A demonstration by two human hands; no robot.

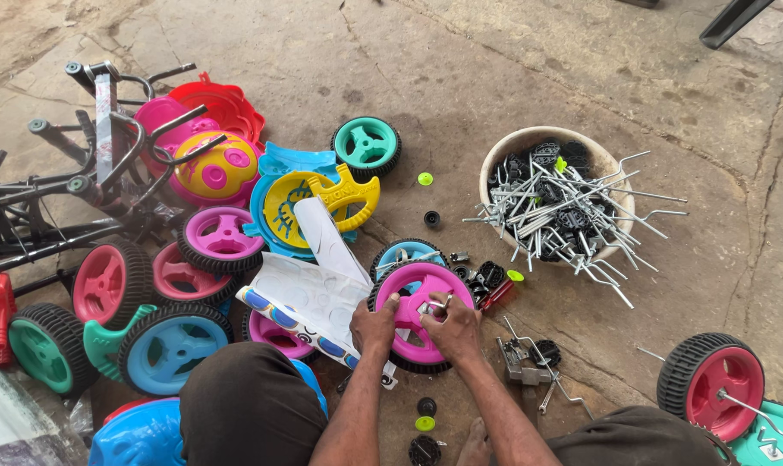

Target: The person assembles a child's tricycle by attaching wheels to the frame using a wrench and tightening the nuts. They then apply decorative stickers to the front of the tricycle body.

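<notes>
At lower centre of the frame, your left hand [374,325] grips the rim of the pink toy wheel [419,315] lying flat on the floor. Your right hand [454,328] rests on the wheel, fingers closed on a small metal part [440,304] at its hub. At upper right, a round beige bowl [529,141] holds bent metal rods [572,216] and black plastic caps [547,154].

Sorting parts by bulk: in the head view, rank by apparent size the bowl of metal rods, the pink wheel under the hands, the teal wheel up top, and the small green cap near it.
1. bowl of metal rods
2. pink wheel, though nearer the camera
3. teal wheel
4. green cap
</notes>
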